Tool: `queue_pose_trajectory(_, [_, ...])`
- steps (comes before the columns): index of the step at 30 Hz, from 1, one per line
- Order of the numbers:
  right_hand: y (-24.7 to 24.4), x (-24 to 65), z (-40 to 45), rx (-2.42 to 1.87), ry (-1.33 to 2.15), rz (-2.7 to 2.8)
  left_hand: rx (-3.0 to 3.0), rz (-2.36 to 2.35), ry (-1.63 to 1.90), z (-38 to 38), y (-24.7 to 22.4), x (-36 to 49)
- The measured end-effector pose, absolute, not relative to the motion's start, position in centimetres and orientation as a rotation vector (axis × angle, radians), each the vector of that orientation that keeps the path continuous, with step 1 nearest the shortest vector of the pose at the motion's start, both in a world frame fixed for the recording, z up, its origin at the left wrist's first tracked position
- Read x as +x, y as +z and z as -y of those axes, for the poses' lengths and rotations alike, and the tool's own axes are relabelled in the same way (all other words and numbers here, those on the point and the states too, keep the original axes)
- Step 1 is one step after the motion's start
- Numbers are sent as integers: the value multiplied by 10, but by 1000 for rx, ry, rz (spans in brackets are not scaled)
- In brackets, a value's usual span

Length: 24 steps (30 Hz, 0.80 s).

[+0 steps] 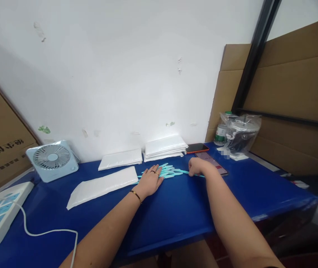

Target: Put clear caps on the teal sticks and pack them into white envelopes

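Several thin turquoise strips [168, 171] lie in a loose bunch on the blue table [175, 208]. My left hand [150, 181] rests flat on their left part, fingers spread, with a ring and a bracelet on. To the right, my right hand [196, 166] is closed on one turquoise strip [183, 171], which lies between it and the bunch. A flat white packet [103, 186] lies left of my left hand, its right end over some strip ends. Behind it are another white packet [120, 159] and a stack of white packets [164, 147].
A light blue fan [53, 160] and a white power strip [2, 216] with a white cable [45, 232] are at the left. Two phones [197, 148] lie at the right, near a bottle [220, 134] and a plastic-wrapped item [241, 136]. Cardboard [293, 89] borders the right side.
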State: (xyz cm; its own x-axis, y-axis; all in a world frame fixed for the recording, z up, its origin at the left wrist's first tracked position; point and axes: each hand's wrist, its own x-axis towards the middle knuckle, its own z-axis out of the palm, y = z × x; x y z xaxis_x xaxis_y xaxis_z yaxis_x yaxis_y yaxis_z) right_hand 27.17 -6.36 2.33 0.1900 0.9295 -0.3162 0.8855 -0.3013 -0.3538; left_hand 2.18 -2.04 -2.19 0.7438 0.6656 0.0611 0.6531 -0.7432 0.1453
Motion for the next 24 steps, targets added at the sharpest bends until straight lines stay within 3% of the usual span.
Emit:
queue_pose_trajectory(11, [22, 270, 72, -1879, 935, 1960, 2804, -1173, 190, 71, -28, 0])
queue_pose_trajectory(16, [21, 240, 70, -1916, 1020, 2114, 2786, -1217, 246, 70, -24, 0])
queue_pose_trajectory(24, [27, 269, 71, -1487, 1137, 1641, 2792, -1054, 362, 72, -17, -5])
